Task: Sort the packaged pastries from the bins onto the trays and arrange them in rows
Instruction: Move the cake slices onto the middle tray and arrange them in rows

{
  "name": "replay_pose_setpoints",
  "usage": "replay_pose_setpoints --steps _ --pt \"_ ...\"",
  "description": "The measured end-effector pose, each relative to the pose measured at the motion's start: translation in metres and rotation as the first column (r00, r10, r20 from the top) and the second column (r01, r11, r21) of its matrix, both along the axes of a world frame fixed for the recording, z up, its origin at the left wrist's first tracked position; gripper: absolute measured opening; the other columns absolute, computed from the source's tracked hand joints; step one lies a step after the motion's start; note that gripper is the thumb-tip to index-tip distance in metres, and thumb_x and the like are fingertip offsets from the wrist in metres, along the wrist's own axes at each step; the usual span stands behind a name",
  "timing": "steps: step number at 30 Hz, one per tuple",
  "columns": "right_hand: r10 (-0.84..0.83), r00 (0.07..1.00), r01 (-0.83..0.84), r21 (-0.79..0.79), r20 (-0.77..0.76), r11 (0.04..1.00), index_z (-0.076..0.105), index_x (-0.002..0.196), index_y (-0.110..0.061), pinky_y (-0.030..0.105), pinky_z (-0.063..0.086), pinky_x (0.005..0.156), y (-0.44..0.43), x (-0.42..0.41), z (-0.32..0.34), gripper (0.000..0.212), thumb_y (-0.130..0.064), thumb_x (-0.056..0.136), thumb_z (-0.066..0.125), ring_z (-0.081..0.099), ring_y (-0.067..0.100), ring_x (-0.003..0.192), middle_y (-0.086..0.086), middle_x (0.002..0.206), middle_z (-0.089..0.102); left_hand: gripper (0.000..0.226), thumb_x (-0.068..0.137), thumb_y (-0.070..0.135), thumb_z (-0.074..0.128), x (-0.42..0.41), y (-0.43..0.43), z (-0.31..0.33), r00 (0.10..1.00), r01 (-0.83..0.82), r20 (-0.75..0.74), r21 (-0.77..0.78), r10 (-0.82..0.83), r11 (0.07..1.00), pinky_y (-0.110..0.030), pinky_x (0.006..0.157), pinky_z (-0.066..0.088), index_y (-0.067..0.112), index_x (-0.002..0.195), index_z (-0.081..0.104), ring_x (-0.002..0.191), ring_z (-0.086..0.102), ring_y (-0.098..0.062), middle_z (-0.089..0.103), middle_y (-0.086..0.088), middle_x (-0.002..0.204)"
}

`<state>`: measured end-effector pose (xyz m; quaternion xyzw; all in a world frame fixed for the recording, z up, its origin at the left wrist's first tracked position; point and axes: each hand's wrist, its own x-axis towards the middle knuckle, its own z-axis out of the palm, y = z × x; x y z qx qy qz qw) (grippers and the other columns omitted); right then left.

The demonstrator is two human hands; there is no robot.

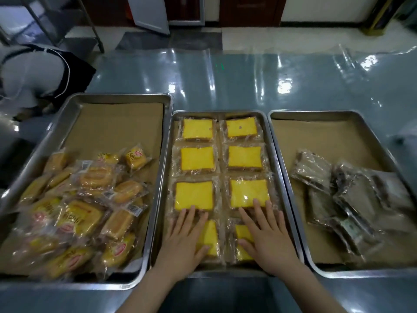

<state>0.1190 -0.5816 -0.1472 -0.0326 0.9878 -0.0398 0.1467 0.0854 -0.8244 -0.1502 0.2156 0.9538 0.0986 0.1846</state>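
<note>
**Steel trays, three in a row; both hands flat on the middle one**

Far left, behind the trays: a second person (33, 71) bent over, dark vest over a pale top, blurred.

Left tray (124, 95): brown paper liner (117, 127), far half bare. The near half holds a loose pile of yellow-orange wrapped buns (85, 211), overlapping, no rows.

Middle tray (218, 111): yellow cake slices (197, 158) in clear wrappers, two columns by four rows, edges nearly touching. The three far rows lie flat and square.

Left hand (185, 236) lies palm down on the near-left slice (209, 238). Fingers straight and spread, not gripping, tips reaching the near edge of the third-row slice.

Right hand (266, 236) does the same on the near-right slice (242, 231): flat, fingers extended, tips on the third-row slice's near edge, thumb across the wrapper. Nothing pinched or lifted by either hand.

Right tray (311, 112): same paper liner, far half bare. Dark brown wrapped pastries (352, 199) are heaped in the near right part, overlapping at odd angles. Detail is blurred.

All three trays sit edge to edge on a table (248, 82) covered in glossy clear film.
</note>
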Motion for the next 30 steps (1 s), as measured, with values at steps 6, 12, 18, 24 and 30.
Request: replay_pose_setpoints --steps 6,12,18,24,30 --pt "0.006 1.000 -0.007 0.038 0.018 0.999 -0.033 0.139 -0.041 0.049 -0.026 0.106 -0.001 0.001 -0.003 0.074 -0.074 0.075 -0.016 -0.040 0.032 0.133 0.006 0.149 -0.038 0.073 0.092 0.061 0.028 0.002 0.000 -0.003 0.997 0.058 0.047 -0.055 -0.055 0.997 -0.044 0.105 -0.025 0.047 0.137 -0.028 0.124 -0.049 -0.017 -0.043 0.003 0.144" --pt "-0.013 1.000 0.012 0.042 0.027 0.999 -0.022 0.144 -0.042 0.053 -0.021 0.106 -0.001 0.003 0.000 0.072 -0.072 0.087 0.008 -0.034 0.028 0.137 0.000 0.154 -0.030 0.071 0.094 0.056 0.031 0.005 -0.002 0.005 0.998 0.053 0.020 -0.036 -0.052 0.998 -0.043 0.107 -0.023 0.042 0.144 -0.017 0.131 -0.041 -0.019 -0.036 0.001 0.148" --pt "-0.172 0.977 0.148 -0.177 -0.126 0.973 0.006 0.152 -0.032 0.043 -0.011 0.114 -0.007 0.029 0.014 0.067 -0.055 0.096 0.034 -0.022 0.013 0.142 -0.004 0.160 -0.009 0.073 0.095 0.052 0.033 0.019 -0.002 0.018 0.993 0.070 -0.096 0.045 -0.065 0.997 -0.036 0.105 -0.025 0.039 0.138 -0.025 0.130 -0.042 -0.013 -0.035 0.005 0.148" --pt "-0.247 0.941 0.153 -0.361 -0.231 0.920 0.031 0.148 -0.025 0.040 0.010 0.119 0.019 0.055 0.022 0.056 -0.040 0.096 0.049 -0.008 0.010 0.144 -0.003 0.159 0.008 0.072 0.096 0.048 0.036 0.032 0.028 0.039 0.986 0.096 -0.150 0.143 -0.074 0.985 -0.032 0.109 -0.019 0.036 0.144 -0.016 0.133 -0.035 -0.009 -0.028 0.008 0.150" --pt "-0.386 0.868 0.208 -0.476 -0.313 0.854 0.055 0.131 -0.017 0.037 0.021 0.115 0.094 0.065 0.026 0.041 -0.022 0.091 0.062 0.017 0.023 0.145 0.003 0.152 0.034 0.069 0.096 0.048 0.039 0.036 0.090 0.049 0.980 0.082 -0.198 0.237 -0.035 0.968 -0.024 0.108 -0.019 0.035 0.149 -0.003 0.134 -0.033 -0.002 -0.023 0.012 0.152"
